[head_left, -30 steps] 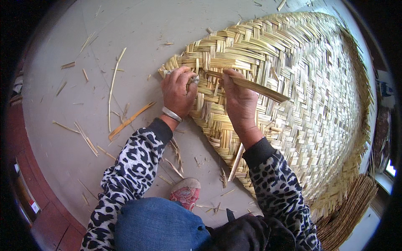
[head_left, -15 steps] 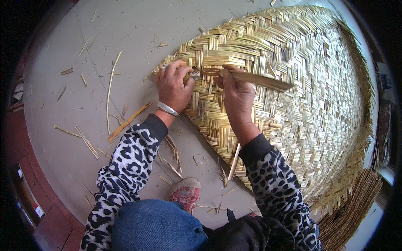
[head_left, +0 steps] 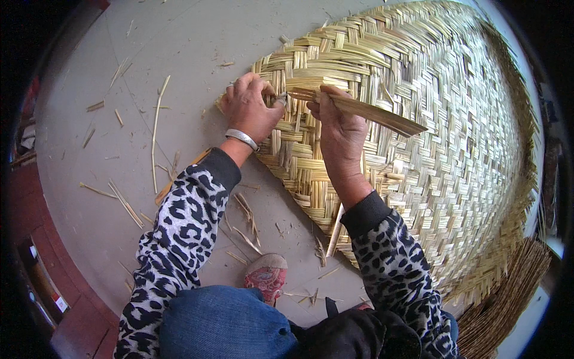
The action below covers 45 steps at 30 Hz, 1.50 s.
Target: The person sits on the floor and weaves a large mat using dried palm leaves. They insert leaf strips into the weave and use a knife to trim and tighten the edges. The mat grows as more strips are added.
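Observation:
A large woven mat [head_left: 442, 149] of pale yellow-green split strips spreads from the middle to the right. My right hand [head_left: 342, 128] is over its near-left part, closed around a long, flat brown strip of wood or bamboo [head_left: 382, 116]. One end of the strip reaches toward my left fingertips; its pointed end sticks out to the right. At the mat's left tip, my left hand [head_left: 251, 110] rests with bent fingers, thumb and forefinger pinched together. Something small and greyish shows there, but I cannot make out what they grip.
Loose straw pieces lie over the grey floor [head_left: 197, 66], with one long thin stalk [head_left: 157, 131] at left. Partly behind my left forearm is an orange-brown stick [head_left: 162, 194]. My red patterned shoe [head_left: 266, 278] stands below the mat's edge. A brown fibre bundle [head_left: 508, 299] lies lower right.
The view has shifted slightly. My left hand has moved a little right and up relative to the mat's tip, and the brown strip's near end sits closer to its pinched fingertips.

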Motion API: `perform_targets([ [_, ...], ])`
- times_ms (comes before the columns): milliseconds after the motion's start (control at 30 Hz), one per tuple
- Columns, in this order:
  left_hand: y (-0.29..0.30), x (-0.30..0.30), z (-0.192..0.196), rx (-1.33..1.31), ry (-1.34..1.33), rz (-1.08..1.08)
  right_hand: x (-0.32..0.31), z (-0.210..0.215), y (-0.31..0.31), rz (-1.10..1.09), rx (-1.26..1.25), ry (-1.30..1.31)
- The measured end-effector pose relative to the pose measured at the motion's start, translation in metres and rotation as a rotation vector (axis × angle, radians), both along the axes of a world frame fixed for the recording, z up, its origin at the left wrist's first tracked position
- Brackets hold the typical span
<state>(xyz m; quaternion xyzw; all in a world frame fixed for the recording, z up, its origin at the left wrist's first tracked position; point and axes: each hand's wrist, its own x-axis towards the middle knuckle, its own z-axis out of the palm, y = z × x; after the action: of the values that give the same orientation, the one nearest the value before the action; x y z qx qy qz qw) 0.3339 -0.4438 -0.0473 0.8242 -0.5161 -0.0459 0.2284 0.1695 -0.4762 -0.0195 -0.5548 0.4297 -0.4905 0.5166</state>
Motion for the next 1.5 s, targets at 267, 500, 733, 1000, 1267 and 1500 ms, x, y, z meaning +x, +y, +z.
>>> perform_targets([
  [267,0.004,0.003,-0.002,-0.046,0.004,-0.038,0.011,0.006,0.004,0.09,-0.158,0.201],
  [500,0.005,0.004,-0.005,-0.112,0.011,-0.048,0.006,0.004,0.006,0.106,-0.353,0.312],
  [733,0.002,0.0,-0.002,-0.045,0.006,0.002,-0.001,0.0,-0.011,0.088,-0.214,0.317],
  [1000,-0.004,-0.006,0.0,0.021,0.024,0.043,0.003,0.011,0.008,0.188,-0.413,0.381],
  [1267,-0.006,-0.006,-0.001,0.06,0.023,0.061,0.018,-0.021,-0.003,0.094,-0.069,0.08],
  [1500,-0.002,-0.005,-0.009,-0.095,0.033,0.015,0.007,-0.018,-0.01,0.088,0.134,0.086],
])
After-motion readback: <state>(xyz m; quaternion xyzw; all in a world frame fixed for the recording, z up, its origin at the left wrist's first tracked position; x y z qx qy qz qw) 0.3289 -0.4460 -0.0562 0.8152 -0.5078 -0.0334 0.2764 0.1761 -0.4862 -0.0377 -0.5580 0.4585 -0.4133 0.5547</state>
